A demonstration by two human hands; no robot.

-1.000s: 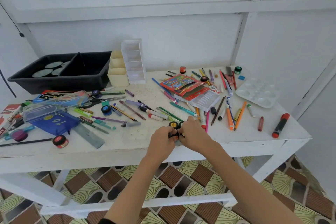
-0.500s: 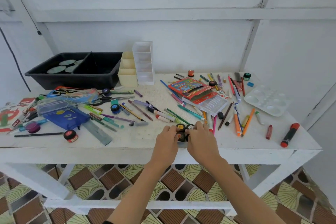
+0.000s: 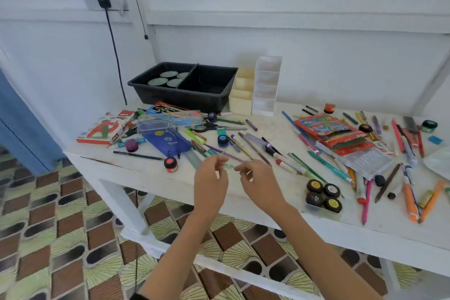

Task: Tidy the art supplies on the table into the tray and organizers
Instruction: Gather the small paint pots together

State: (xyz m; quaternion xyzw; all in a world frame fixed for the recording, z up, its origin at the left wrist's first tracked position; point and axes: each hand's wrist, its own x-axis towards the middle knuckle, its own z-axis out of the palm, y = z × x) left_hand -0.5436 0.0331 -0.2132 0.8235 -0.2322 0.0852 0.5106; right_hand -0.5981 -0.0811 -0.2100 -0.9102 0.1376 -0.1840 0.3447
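Both hands hover above the white table near its front edge. My left hand and my right hand face each other with loosely curled fingers, and I see nothing held in either. A set of black paint pots in a clear holder sits at the front edge, to the right of my right hand. The black two-part tray stands at the back, with round lids in its left half. Next to it stand a cream organizer and a clear organizer.
Pens, pencils and brushes lie scattered across the table. A blue pouch, a clear case, scissors, a red pencil box and loose paint pots lie among them. A cable hangs down the wall on the left.
Both hands have let go of the paint pot set and lifted away to the left. My view has swung left, so the set now lies to the right.
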